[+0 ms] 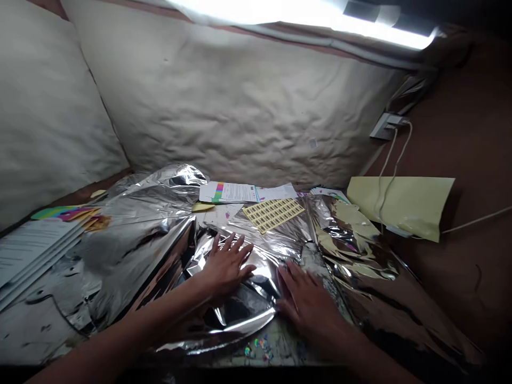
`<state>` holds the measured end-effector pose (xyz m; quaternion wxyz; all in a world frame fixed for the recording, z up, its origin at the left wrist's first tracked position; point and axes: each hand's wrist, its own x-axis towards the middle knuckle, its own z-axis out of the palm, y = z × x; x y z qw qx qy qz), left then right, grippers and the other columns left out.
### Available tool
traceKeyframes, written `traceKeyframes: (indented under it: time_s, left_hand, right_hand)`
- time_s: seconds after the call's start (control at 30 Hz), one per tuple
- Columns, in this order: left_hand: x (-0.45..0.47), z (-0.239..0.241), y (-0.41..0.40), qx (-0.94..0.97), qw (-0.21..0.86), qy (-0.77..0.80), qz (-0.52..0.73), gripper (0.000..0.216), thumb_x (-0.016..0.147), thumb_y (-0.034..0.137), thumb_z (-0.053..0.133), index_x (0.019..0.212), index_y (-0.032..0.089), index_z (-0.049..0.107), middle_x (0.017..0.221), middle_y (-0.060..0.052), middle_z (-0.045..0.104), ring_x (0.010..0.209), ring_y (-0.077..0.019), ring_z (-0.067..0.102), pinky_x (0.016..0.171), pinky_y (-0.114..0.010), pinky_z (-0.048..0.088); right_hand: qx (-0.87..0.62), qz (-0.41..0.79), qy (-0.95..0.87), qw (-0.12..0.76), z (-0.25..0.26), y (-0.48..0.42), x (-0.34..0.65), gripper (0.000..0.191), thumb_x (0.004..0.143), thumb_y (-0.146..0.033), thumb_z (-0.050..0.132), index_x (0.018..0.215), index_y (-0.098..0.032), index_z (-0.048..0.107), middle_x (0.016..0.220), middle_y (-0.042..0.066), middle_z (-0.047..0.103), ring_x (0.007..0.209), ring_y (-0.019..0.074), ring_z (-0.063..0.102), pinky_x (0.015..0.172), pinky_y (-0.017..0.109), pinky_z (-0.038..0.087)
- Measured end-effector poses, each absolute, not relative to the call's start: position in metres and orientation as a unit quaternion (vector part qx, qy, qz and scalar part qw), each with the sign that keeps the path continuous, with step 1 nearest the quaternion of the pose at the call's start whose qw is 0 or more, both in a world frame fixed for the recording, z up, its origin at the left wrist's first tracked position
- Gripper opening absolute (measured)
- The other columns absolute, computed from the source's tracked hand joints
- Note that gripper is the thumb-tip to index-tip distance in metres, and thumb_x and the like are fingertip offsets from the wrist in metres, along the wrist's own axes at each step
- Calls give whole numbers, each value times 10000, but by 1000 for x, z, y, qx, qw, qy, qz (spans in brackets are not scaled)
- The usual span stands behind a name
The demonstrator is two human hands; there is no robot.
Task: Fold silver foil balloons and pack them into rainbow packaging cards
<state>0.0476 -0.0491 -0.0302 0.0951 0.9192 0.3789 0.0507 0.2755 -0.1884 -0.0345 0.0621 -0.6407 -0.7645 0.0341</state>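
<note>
A large crinkled sheet of shiny silver foil [136,234] covers most of the work surface. My left hand [226,264] lies flat on the foil near the middle, fingers spread. Just to its right, my right hand [306,298] also rests flat on the foil, fingers stretched forward. Neither hand holds anything. A yellow sheet of small labels [273,213] lies on the foil just beyond my hands.
Printed papers with a colour bar [228,192] lie at the back. A stack of papers [36,248] sits at the left. A pale yellow sheet [404,205] with white cables over it lies at the right. Padded cream wall behind; small glittery bits [258,346] near the front edge.
</note>
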Motion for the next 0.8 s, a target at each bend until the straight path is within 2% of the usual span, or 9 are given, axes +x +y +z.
traceKeyframes:
  time_s: [0.13,0.23,0.33,0.4,0.5,0.63,0.7,0.77,0.8]
  left_hand:
    - [28,-24,-48,940,108,323,34,557,976,571,333,1507,406,290,1620,-34,200,1497,-350,80,1135,-671,5]
    - [23,-18,-40,961,135,240,-12,528,974,545,372,1488,461,287,1629,-1,160,1500,-343,61,1132,-673,34]
    - [26,-20,-43,959,138,248,-14,553,970,560,370,1501,445,267,1629,-20,161,1497,-353,76,1129,-673,57]
    - [30,-26,-54,945,122,303,10,577,969,584,342,1515,419,255,1628,-41,171,1492,-377,78,1122,-682,62]
    - [34,-33,-72,926,77,368,46,586,963,588,350,1511,385,299,1616,-65,236,1481,-402,121,1126,-666,53]
    - [37,-16,-72,927,41,364,72,565,922,577,466,1389,262,504,1433,-142,503,1404,-392,315,1143,-618,22]
    - [40,2,-57,935,104,337,49,460,888,502,555,1229,198,610,1283,-161,580,1309,-371,420,1135,-595,100]
    - [44,19,-37,933,190,307,8,370,788,430,672,1066,186,661,1159,-139,618,1175,-339,514,1070,-519,287]
    - [46,27,-27,928,227,296,-13,364,724,412,722,1009,192,670,1081,-113,642,1077,-314,562,988,-456,381]
  right_hand:
    - [-532,54,-838,108,-34,-247,270,774,872,-541,597,1539,-289,297,1536,135,366,1307,366,494,995,505,480]
    - [-466,148,-863,129,-20,-264,272,693,867,-453,645,1495,-360,368,1518,75,416,1251,310,560,964,430,528]
    - [-563,213,-774,196,-3,-253,272,480,943,-411,541,1411,-318,487,1445,83,522,1244,278,566,977,407,516]
    - [-642,247,-687,235,4,-232,271,410,972,-421,470,1342,-259,544,1297,113,630,1120,269,634,916,401,529]
    - [-681,295,-633,221,8,-196,271,423,906,-422,570,1274,-216,565,1044,83,695,902,228,665,782,339,525]
    - [-676,364,-620,164,3,-165,276,418,713,-312,744,1097,-210,612,822,5,652,681,163,603,541,240,422]
    - [-659,411,-613,144,0,-157,281,328,681,-275,751,972,-189,627,721,-24,614,592,129,548,482,218,359]
    - [-632,415,-644,120,6,-146,288,215,682,-245,739,854,-174,633,671,-31,604,567,115,527,475,211,342]
    - [-618,392,-673,104,13,-139,292,172,682,-222,730,817,-171,637,665,-28,612,570,117,533,482,210,347]
